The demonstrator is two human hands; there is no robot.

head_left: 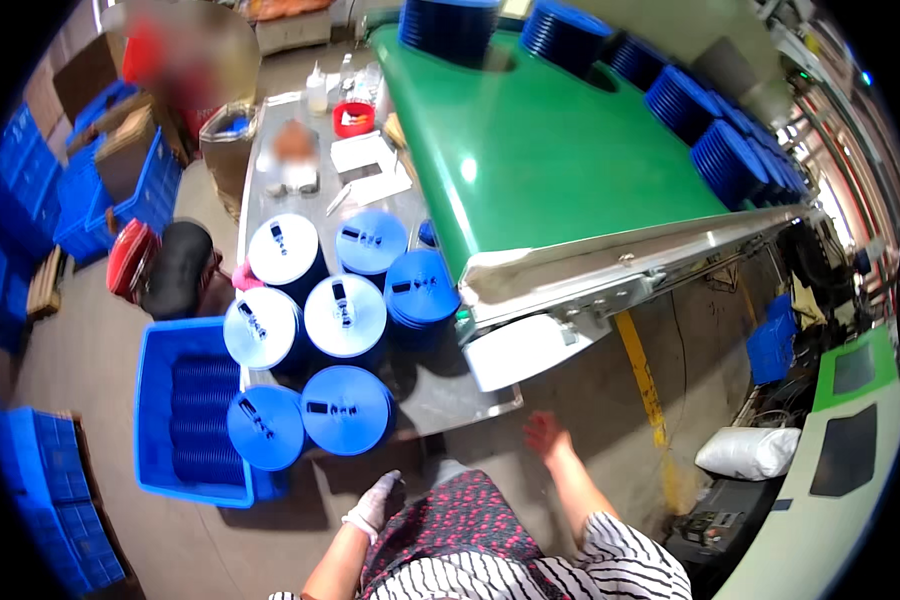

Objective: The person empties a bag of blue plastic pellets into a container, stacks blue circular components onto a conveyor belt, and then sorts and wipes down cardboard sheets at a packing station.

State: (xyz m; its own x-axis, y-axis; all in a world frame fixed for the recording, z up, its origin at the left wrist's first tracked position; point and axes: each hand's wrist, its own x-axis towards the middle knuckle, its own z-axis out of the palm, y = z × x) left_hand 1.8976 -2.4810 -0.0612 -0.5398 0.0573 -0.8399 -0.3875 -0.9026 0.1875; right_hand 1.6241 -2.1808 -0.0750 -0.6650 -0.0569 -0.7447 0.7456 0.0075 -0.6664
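My left hand (pixel 378 500), in a white glove, hangs by my patterned apron and holds nothing that I can see. Its fingers look loosely stretched. The bare right hand (pixel 547 437) is off the near right corner of the metal table (pixel 440 405), fingers apart with nothing in them. Several stacks of round blue plastic discs stand on that table, each top disc with dark cut-outs. Nearest my hands are a blue disc stack (pixel 346 410) at the table's near edge and another disc stack (pixel 266 427) by the blue crate (pixel 195 495). Neither hand touches them.
A green conveyor belt (pixel 540 150) carries more blue disc stacks (pixel 727 160); its white end plate (pixel 520 352) juts toward me. Ribbed blue pieces lie in the crate. A red bowl (pixel 354 119) sits at the table's far end. A black stool seat (pixel 178 268) is at left.
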